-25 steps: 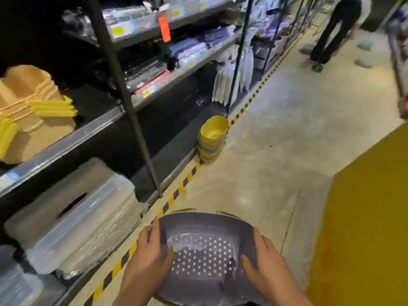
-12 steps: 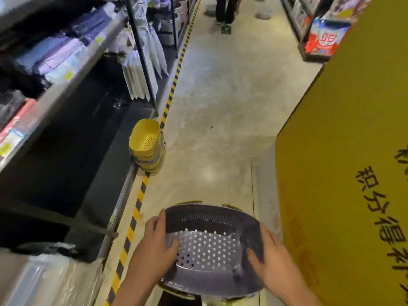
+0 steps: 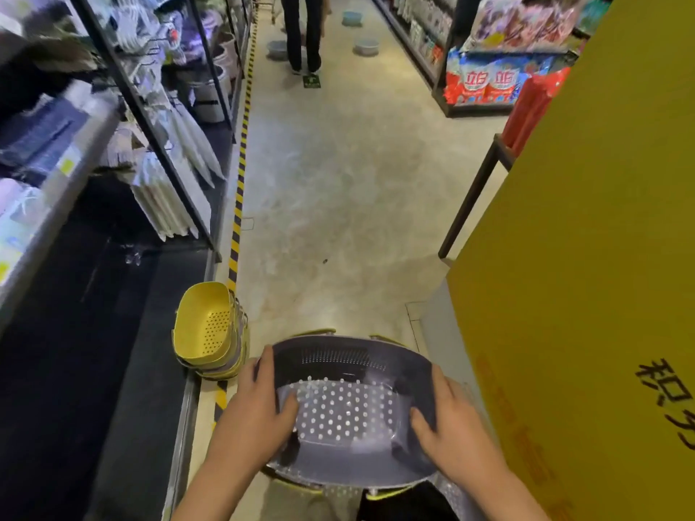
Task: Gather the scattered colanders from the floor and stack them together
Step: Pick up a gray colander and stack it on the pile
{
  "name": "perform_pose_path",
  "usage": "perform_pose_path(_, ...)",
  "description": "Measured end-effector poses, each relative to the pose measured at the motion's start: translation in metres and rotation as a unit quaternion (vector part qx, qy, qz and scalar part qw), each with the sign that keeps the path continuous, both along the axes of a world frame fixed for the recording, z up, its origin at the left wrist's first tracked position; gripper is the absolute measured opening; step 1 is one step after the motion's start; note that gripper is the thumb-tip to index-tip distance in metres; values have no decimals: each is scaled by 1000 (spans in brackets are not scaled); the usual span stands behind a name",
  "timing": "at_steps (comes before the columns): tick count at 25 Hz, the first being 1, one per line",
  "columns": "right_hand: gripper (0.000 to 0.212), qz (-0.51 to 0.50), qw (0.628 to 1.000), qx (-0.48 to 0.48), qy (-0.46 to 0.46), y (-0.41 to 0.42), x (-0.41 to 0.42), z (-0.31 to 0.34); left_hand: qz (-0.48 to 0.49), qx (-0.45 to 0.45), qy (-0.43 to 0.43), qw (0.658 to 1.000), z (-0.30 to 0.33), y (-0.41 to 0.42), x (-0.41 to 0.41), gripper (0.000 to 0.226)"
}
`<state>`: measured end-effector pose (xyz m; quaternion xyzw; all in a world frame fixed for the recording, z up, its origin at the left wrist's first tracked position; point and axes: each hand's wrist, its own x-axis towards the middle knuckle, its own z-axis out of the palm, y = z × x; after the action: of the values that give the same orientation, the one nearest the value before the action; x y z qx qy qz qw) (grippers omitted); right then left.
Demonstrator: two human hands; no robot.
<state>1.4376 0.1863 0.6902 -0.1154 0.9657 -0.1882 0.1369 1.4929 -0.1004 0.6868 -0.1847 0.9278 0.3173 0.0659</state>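
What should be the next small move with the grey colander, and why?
Probably carry the grey colander, gripped by the left hand and the right hand, left and down onto the yellow stack, which stands on the floor close by.

Legible text is limited. The yellow panel (image 3: 586, 257) at the right edge of the frame bears black Chinese characters at lower right; "积分" is readable, the rest cut off. The red and blue bags (image 3: 489, 84) at upper right show 2 large white characters, too blurred to read.
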Motion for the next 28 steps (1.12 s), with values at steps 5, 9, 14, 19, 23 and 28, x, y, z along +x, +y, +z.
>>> perform_pose_path(5,76,0,1000,-8,12,-23,-97,-18,7,62,-14,998,-15,-24,-80,84)
perform_pose_path(9,75,54,998,-13,-3,-52,-200,-25,68,68,-42,995,-15,-46,-155,86)
perform_pose_path(14,76,121,992,-28,3,-98,-317,-22,148,58,-10,987,-3,-73,-237,81)
perform_pose_path(19,72,228,973,-16,-18,-185,-403,-23,282,110,-9,953,-18,-112,-258,80)
perform_pose_path(23,73,324,946,23,-14,-281,-442,-35,402,93,-44,910,-50,-164,-264,87)
perform_pose_path(28,78,395,917,41,-30,-396,-467,-27,477,120,-2,871,-68,-226,-266,86)
